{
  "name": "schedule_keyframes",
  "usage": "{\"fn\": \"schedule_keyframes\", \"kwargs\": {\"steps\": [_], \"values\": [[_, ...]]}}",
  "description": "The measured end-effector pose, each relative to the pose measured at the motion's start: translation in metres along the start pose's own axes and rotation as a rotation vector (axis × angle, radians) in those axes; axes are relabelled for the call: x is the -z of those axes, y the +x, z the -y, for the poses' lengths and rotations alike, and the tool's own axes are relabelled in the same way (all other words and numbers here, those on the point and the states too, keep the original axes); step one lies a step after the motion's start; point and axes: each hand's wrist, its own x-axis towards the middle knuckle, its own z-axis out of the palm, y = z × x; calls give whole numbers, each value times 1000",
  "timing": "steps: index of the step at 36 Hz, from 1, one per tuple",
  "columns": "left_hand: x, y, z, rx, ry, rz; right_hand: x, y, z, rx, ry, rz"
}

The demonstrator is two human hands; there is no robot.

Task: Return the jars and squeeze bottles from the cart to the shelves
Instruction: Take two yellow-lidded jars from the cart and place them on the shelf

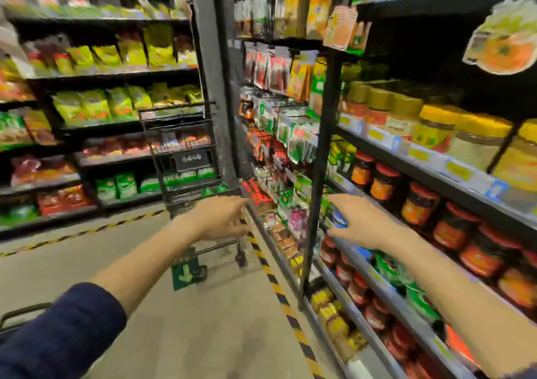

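Both my arms reach forward into a blurred shop aisle. My left hand [219,218] hangs in the air over the floor with relaxed fingers and holds nothing. My right hand [359,223] is spread out with straight fingers in front of the right-hand shelves [430,181], empty. Red-lidded jars [418,204] fill the shelf beside my right hand, and yellow-lidded jars [436,128] stand one shelf higher. A dark bar of the cart [20,313] shows at the bottom left corner; what the cart holds is out of view.
A black wire rack on wheels [186,157] stands ahead at a grey pillar [209,73]. Shelves of bagged snacks [96,105] line the left side. A yellow-black stripe [279,288] runs on the floor along the right shelving. Hanging packets [276,67] fill the middle.
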Motion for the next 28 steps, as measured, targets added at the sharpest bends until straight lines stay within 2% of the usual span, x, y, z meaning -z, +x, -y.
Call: {"fn": "schedule_keyframes", "kwargs": {"steps": [7,12,20,28], "values": [[-15,-17,117,273,-12,36,-13,121,80,152,-26,107],[-26,-23,177,431,-34,54,-20,190,120,219,-29,139],[-51,-6,245,550,-61,132,-43,285,148,231,-54,223],[-82,62,307,578,-108,187,-68,393,149,295,-59,262]]}}
